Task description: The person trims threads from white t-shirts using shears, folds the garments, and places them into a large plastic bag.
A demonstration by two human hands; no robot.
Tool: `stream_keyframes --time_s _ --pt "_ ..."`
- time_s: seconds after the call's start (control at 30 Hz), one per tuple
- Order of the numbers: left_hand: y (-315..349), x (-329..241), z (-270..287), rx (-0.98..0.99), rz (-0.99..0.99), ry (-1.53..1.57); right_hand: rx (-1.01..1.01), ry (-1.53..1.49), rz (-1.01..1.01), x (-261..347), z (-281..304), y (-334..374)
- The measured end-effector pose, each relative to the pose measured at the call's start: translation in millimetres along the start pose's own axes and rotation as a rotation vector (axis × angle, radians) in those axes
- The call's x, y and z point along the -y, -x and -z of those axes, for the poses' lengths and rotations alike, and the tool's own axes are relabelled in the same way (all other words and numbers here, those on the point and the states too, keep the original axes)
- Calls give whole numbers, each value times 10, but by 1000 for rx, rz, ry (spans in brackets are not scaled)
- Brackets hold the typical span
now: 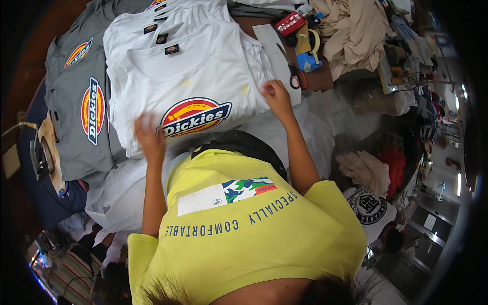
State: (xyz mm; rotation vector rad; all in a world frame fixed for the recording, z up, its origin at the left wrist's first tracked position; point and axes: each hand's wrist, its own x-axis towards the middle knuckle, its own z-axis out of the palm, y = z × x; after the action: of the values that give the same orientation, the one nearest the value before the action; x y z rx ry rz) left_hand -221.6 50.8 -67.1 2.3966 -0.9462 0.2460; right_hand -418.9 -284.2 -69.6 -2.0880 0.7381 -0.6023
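Observation:
A white sleeveless shirt with a red, yellow and blue chest print lies on top of a stack of similar white shirts in front of me. Yellowish marks show on its fabric near the print. My left hand is over the shirt's lower left part, beside the print; motion smears its fingers. At the shirt's right side edge, my right hand has its fingers curled and pinched together. Whatever may be between those fingertips is too small to make out.
Grey printed shirts lie at the left, near an iron. At the right are scissors, a tape roll, a red-and-black object and beige cloth. White plastic sheeting hangs along the front. Other people sit behind.

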Motion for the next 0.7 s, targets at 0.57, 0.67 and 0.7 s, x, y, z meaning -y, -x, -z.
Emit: stream_keyframes --time_s 0.57,0.67,0.7 --pt "1004 1020 164 -291 978 818 -10 31 56 311 -34 190" --pt "916 1049 -1 -484 661 343 172 -19 249 763 -411 -134" --pt "694 844 116 -481 500 89 228 4 354 898 -561 -231"
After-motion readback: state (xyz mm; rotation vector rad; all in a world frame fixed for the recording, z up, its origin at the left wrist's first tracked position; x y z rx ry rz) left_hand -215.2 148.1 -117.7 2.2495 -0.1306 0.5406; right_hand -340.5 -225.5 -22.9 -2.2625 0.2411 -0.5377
